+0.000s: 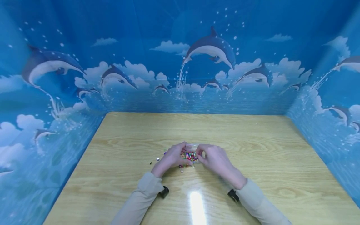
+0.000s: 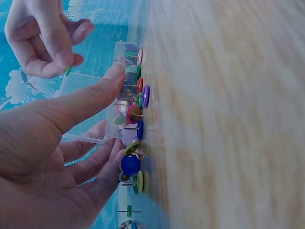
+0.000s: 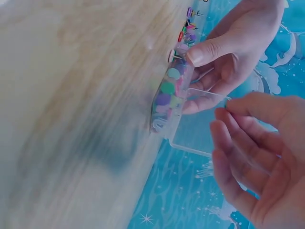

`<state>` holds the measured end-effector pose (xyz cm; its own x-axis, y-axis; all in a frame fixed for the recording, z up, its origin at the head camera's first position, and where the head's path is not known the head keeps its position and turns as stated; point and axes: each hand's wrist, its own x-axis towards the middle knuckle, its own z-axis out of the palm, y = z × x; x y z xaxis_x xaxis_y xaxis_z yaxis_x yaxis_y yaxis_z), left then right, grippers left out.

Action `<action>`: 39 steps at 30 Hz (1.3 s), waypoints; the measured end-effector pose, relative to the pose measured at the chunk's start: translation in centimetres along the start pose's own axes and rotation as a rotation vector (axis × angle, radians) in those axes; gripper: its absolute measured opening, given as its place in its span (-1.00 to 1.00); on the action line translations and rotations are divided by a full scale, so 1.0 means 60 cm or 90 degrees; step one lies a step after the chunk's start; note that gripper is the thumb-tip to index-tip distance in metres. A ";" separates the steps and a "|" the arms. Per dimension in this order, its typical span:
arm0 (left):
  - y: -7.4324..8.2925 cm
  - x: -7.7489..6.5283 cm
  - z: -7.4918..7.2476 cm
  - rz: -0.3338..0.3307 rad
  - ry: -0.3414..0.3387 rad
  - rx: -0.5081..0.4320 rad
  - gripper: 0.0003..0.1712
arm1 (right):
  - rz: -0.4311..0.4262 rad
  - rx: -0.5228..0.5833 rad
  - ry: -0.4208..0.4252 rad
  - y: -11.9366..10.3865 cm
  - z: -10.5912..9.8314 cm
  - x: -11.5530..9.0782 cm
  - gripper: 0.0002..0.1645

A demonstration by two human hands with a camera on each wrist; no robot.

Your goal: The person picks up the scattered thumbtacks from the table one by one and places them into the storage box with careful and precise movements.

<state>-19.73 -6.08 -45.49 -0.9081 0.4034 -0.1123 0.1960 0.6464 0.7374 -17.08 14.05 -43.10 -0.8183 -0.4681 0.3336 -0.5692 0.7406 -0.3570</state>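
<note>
A small clear plastic box (image 3: 156, 125) full of colourful thumbtacks (image 3: 167, 88) lies on the table, its hinged lid (image 3: 193, 131) up at the far side. My left hand (image 1: 175, 157) holds the box at its left end, thumb on the near side and fingers behind. Over the box's right part, my right hand (image 1: 215, 158) pinches a green thumbtack (image 2: 69, 70) between thumb and forefinger, its other fingers loosely bent. Loose thumbtacks, including a blue one (image 2: 130, 164) and a purple one (image 2: 146, 96), lie beside the box, near the left hand.
A wood-grain table (image 1: 126, 134) spreads around the hands. More stray tacks lie left of the left hand, one silvery tack (image 1: 158, 159) among them. A blue dolphin-print curtain (image 1: 157, 103) encloses the back and sides. Dark wrist straps show at both sleeves.
</note>
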 end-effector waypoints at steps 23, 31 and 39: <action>-0.002 0.000 -0.003 0.005 -0.006 0.023 -0.27 | 0.129 0.273 -0.040 0.039 -0.004 0.005 -0.16; 0.001 -0.001 -0.002 -0.002 -0.005 0.018 -0.28 | 0.202 0.430 -0.202 0.061 0.014 0.008 -0.08; -0.001 -0.002 -0.002 -0.003 -0.004 0.002 -0.27 | 0.196 0.447 -0.218 0.072 0.026 0.014 -0.12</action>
<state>-19.66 -6.26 -45.42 -0.9067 0.4042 -0.1202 0.1923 0.6500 0.7352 -20.34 16.10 -45.70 -0.8597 -0.4985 -0.1113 -0.1408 0.4408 -0.8865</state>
